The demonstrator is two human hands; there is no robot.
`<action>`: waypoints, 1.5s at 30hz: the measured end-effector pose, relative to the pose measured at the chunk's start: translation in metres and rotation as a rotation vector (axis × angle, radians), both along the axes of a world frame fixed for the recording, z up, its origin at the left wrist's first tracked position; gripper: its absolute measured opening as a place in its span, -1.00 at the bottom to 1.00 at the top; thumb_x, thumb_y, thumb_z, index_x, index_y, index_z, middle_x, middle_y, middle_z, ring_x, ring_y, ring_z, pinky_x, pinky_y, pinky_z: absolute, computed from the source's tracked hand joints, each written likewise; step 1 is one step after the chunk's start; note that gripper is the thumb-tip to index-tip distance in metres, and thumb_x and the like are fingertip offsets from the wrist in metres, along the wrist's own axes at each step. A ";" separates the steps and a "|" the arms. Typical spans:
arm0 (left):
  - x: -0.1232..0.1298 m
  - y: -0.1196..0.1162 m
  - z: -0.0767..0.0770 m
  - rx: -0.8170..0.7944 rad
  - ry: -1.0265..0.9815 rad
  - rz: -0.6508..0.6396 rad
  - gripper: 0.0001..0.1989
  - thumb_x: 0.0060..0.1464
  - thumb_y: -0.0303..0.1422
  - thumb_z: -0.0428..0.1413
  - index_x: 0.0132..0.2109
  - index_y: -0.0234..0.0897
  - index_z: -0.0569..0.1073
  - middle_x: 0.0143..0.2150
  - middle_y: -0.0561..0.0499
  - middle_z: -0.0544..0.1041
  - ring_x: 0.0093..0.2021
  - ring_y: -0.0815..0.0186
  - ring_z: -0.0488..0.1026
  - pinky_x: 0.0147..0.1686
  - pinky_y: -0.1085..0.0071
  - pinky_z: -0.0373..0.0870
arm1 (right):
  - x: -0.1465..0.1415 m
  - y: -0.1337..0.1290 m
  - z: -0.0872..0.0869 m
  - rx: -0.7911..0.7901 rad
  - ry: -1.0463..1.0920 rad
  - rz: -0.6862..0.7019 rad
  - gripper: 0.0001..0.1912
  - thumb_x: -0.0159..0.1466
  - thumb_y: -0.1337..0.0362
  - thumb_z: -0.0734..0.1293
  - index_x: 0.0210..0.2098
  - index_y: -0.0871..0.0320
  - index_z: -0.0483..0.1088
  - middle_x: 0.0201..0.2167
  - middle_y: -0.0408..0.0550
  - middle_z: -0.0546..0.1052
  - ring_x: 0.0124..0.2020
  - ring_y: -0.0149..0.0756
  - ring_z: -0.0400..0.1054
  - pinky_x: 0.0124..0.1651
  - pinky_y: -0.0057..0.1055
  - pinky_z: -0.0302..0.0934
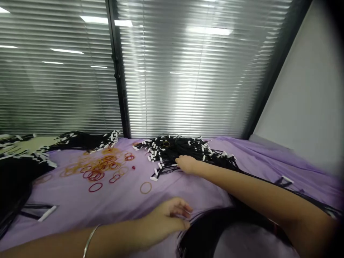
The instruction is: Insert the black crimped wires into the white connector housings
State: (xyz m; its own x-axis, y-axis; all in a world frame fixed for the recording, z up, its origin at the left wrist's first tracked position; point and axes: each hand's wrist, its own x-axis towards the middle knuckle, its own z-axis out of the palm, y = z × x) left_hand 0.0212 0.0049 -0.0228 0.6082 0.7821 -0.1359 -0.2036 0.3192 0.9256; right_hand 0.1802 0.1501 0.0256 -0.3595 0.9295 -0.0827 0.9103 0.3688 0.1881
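Note:
My right hand (185,164) reaches to the front edge of a pile of black cords with white end pieces (177,147). Its fingertips are closed at the cords, and what they pinch is too small to make out. Nearer to me, my left hand (168,218), with a metal bangle on the wrist, has its fingers curved and apart and holds nothing. Just right of its fingertips lies a curved black bundle (206,229). My right forearm passes above part of that bundle.
Red and yellow rubber bands (103,165) are scattered on the purple cloth (120,200). More black cords (13,179) with white ends lie at the left, others (83,140) further back. A white-ended cord (287,179) lies at the right. Window blinds (182,89) stand behind.

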 end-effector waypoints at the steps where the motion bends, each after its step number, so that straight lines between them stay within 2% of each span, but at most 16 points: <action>1: -0.006 0.000 0.000 -0.050 -0.047 -0.013 -0.73 -0.18 -0.49 0.27 -0.22 -0.34 0.54 -0.23 -0.10 0.53 -0.18 0.23 0.43 -0.17 0.35 0.27 | 0.003 0.000 0.009 0.003 0.007 -0.012 -0.73 0.32 0.20 0.27 -0.11 0.28 0.39 -0.15 0.00 0.47 -0.15 -0.31 0.39 -0.07 -0.24 0.33; 4: -0.018 0.007 0.000 -0.200 -0.197 -0.009 -0.70 -0.10 -0.42 0.21 -0.16 -0.34 0.42 -0.26 -0.09 0.50 -0.24 0.26 0.45 -0.20 0.35 0.30 | 0.014 -0.014 0.048 0.077 0.061 -0.060 -0.74 0.35 0.19 0.23 -0.12 0.28 0.37 -0.23 -0.03 0.47 -0.24 -0.36 0.39 -0.14 -0.29 0.32; 7: -0.020 0.016 0.000 -0.339 -0.317 0.036 -0.66 0.04 -0.36 0.12 -0.02 -0.35 0.29 -0.20 -0.13 0.48 -0.25 0.27 0.47 -0.21 0.36 0.32 | 0.026 -0.045 0.089 0.215 0.159 -0.053 -0.73 0.40 0.26 0.08 -0.13 0.27 0.34 -0.29 0.01 0.46 -0.28 -0.33 0.35 -0.18 -0.32 0.22; 11: -0.018 0.018 0.004 -0.322 -0.339 0.188 -0.42 0.14 -0.35 0.11 0.23 -0.24 0.04 0.09 -0.19 0.36 -0.12 0.21 0.48 -0.08 0.28 0.34 | 0.051 -0.093 0.112 0.259 0.303 -0.023 -0.65 0.40 0.18 0.00 -0.36 0.17 0.28 -0.43 -0.07 0.43 -0.41 -0.39 0.27 -0.30 -0.44 0.10; 14: -0.017 0.012 0.007 -0.226 -0.285 0.246 -0.19 0.09 -0.46 0.17 0.33 -0.17 -0.14 0.24 -0.25 0.20 -0.06 0.15 0.47 -0.01 0.18 0.33 | 0.082 -0.112 0.103 0.133 0.532 0.071 -0.60 0.38 0.05 0.03 -0.42 0.17 0.26 -0.47 -0.12 0.35 -0.43 -0.41 0.20 -0.34 -0.47 0.08; 17: -0.015 0.009 0.009 -0.176 -0.223 0.237 -0.07 0.02 -0.56 0.20 0.35 -0.22 -0.20 0.28 -0.32 0.11 -0.06 0.16 0.47 0.04 0.13 0.32 | 0.107 -0.104 0.082 -0.030 0.712 0.056 -0.58 0.35 0.00 0.04 -0.42 0.15 0.27 -0.55 -0.15 0.24 -0.52 -0.41 0.08 -0.43 -0.45 -0.01; 21: -0.012 0.012 0.012 -0.206 -0.158 0.263 -0.10 0.01 -0.58 0.19 0.35 -0.27 -0.17 0.27 -0.33 0.09 -0.06 0.17 0.46 0.05 0.13 0.33 | 0.122 -0.077 0.061 0.107 0.714 -0.087 -0.67 0.28 0.11 0.15 -0.52 0.17 0.18 -0.53 -0.10 0.25 -0.47 -0.37 0.06 -0.40 -0.42 -0.08; 24: -0.010 0.015 0.013 -0.240 -0.108 0.291 -0.14 -0.01 -0.61 0.19 0.33 -0.30 -0.09 0.26 -0.33 0.12 -0.08 0.19 0.46 0.03 0.16 0.34 | 0.128 -0.073 0.062 -0.033 0.839 -0.072 -0.64 0.30 0.01 0.10 -0.42 0.16 0.24 -0.57 -0.17 0.15 -0.54 -0.42 0.00 -0.48 -0.46 -0.12; 28: -0.011 0.015 0.012 -0.205 -0.151 0.269 -0.11 -0.05 -0.52 0.27 0.32 -0.25 -0.06 0.28 -0.32 0.14 -0.06 0.15 0.47 0.00 0.18 0.37 | 0.125 -0.089 0.072 -0.224 1.085 -0.014 -0.58 0.29 -0.09 0.11 -0.32 0.15 0.28 -0.60 -0.25 0.01 -0.61 -0.47 -0.14 -0.56 -0.49 -0.21; 31: -0.015 0.014 0.011 -0.153 -0.196 0.225 -0.14 -0.02 -0.41 0.28 0.31 -0.17 -0.03 0.22 -0.28 0.28 -0.11 0.11 0.52 -0.14 0.22 0.43 | 0.116 -0.097 0.067 -0.110 0.909 -0.025 -0.59 0.30 -0.03 0.14 -0.45 0.18 0.25 -0.56 -0.16 0.19 -0.52 -0.43 0.06 -0.47 -0.49 -0.04; 34: -0.020 0.013 0.012 -0.189 -0.178 0.161 -0.41 0.06 -0.43 0.20 0.21 -0.29 0.19 0.01 -0.26 0.49 -0.23 0.17 0.56 -0.31 0.36 0.43 | 0.113 -0.096 0.049 -0.017 0.695 -0.013 -0.62 0.33 0.06 0.08 -0.48 0.17 0.23 -0.48 -0.11 0.34 -0.41 -0.37 0.22 -0.34 -0.46 0.12; 36: -0.024 0.014 0.014 -0.275 -0.190 0.147 -0.59 0.03 -0.52 0.14 0.06 -0.42 0.35 -0.06 -0.27 0.54 -0.21 0.22 0.56 -0.27 0.42 0.43 | 0.119 -0.092 0.036 0.005 0.584 -0.010 -0.65 0.34 0.12 0.07 -0.46 0.16 0.28 -0.48 -0.11 0.40 -0.42 -0.35 0.27 -0.33 -0.45 0.16; 38: -0.026 0.014 0.018 -0.333 -0.190 0.150 -0.61 -0.06 -0.61 0.10 -0.01 -0.47 0.41 -0.06 -0.27 0.54 -0.18 0.24 0.56 -0.21 0.44 0.43 | 0.129 -0.088 0.026 0.028 0.501 -0.015 -0.68 0.32 0.16 0.09 -0.42 0.15 0.35 -0.46 -0.09 0.44 -0.43 -0.32 0.30 -0.34 -0.42 0.18; 41: -0.027 0.010 0.026 -0.347 -0.047 0.211 -0.72 0.01 -0.54 0.10 -0.07 -0.48 0.44 -0.10 -0.29 0.56 -0.23 0.21 0.57 -0.20 0.37 0.46 | 0.139 -0.088 0.018 0.025 0.446 -0.008 -0.71 0.31 0.19 0.13 -0.32 0.15 0.44 -0.36 -0.01 0.48 -0.34 -0.24 0.34 -0.23 -0.34 0.19; 43: -0.026 0.006 0.029 -0.351 0.120 0.312 -0.87 0.09 -0.48 0.15 -0.19 -0.46 0.45 -0.20 -0.24 0.58 -0.33 0.27 0.56 -0.22 0.38 0.46 | 0.133 -0.095 0.015 0.127 0.358 0.034 -0.70 0.32 0.21 0.13 -0.25 0.18 0.45 -0.23 0.09 0.47 -0.21 -0.14 0.33 -0.10 -0.23 0.17; 45: -0.024 0.002 0.031 -0.325 0.192 0.304 -0.92 0.11 -0.51 0.15 -0.23 -0.47 0.44 -0.24 -0.19 0.59 -0.37 0.33 0.55 -0.21 0.39 0.47 | 0.116 -0.108 0.013 0.251 0.272 0.142 -0.70 0.33 0.25 0.12 -0.21 0.22 0.44 -0.13 0.16 0.43 -0.13 -0.09 0.30 -0.03 -0.16 0.13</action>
State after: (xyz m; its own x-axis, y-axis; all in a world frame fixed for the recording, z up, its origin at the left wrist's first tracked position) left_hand -0.0031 0.0067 0.0083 0.2992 0.8190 -0.4896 -0.1679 0.5503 0.8179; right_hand 0.2960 0.0421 0.0383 -0.4635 0.8481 0.2567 0.8825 0.4679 0.0475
